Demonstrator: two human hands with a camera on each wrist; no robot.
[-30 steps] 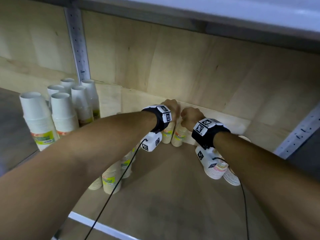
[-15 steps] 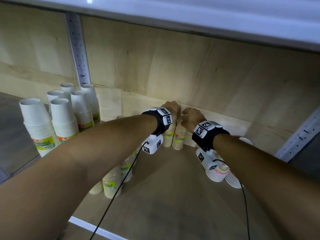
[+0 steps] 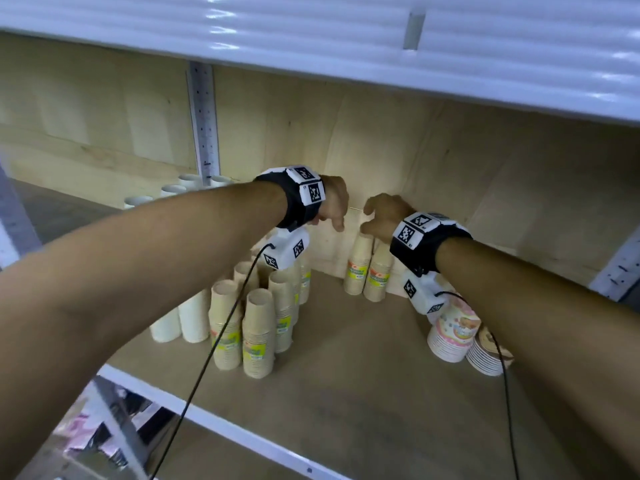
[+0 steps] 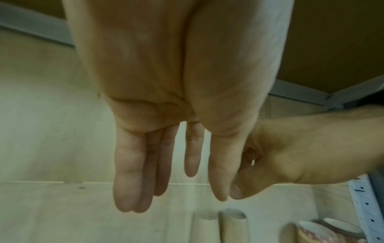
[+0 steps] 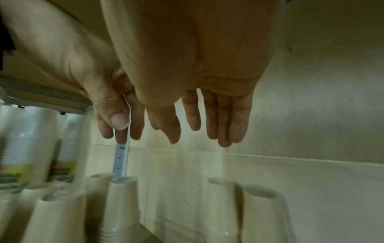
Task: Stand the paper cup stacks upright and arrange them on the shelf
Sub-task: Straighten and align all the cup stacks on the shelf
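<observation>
Both hands are up at the back of the shelf [image 3: 363, 393], middle of the head view. The left hand [image 3: 332, 202] hangs with its fingers [image 4: 129, 172] straight and pointing down, holding nothing; the wrist view shows them well clear of the cups beneath. The right hand [image 3: 381, 216] sits just beside it, right of centre, fingers [image 5: 236, 118] also hanging loose and straight, nothing in its grasp.

Directly beneath the two hands, against the back panel [image 3: 415, 161], two tan cup stacks [image 3: 367, 271] stand upright, touching each other, rims down, each with a yellow-and-orange label. There is clear air between these stacks and the fingertips above.

Lower left of centre, there's a cluster of tan stacks [image 3: 258, 334], all upright and packed close, green-and-yellow labels showing. Just left of that, partly behind the left forearm, white stacks [image 3: 180, 320] stand too. Further back, upper left, more white cup stacks [image 3: 173, 190] peek over the arm near the perforated metal upright [image 3: 204, 126].

Over at the right of the frame, under the right wrist camera, a patterned pink-and-white stack [image 3: 453, 334] sits on the board, and hard against its right side another stack [image 3: 488, 355]; how that one lies I cannot tell, as the arm covers much of it.

A black cable [image 3: 221, 334] trails from the left wrist across the tan cluster toward the bottom edge.
</observation>
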